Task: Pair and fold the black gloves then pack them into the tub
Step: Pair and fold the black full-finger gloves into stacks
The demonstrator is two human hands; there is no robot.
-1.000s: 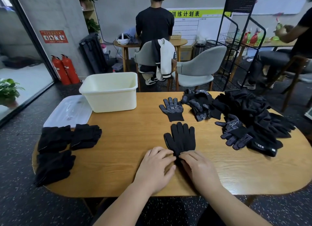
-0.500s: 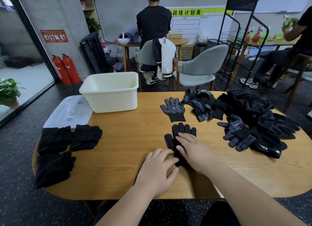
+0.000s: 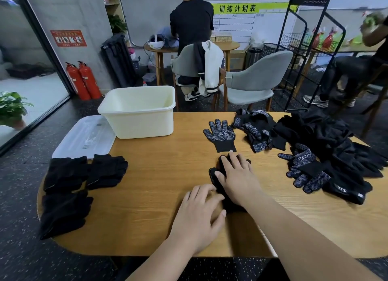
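Glove pair (image 3: 231, 204), cuff nearest the loose-fingered left hand (image 3: 198, 216), is being pressed at its far end by the right hand's (image 3: 238, 176) straight fingers (image 3: 231, 161).

- The left hand (image 3: 199, 215) lies palm down, its fingers lightly bent and close together, the thumb out to the side.
- The right hand (image 3: 237, 175) lies flat, palm down, with straight, slightly spread fingers pointing away from the body. It is farther forward than the left.
- Both forearms are bare. The left rises from bottom centre and the right slants in from the lower right.
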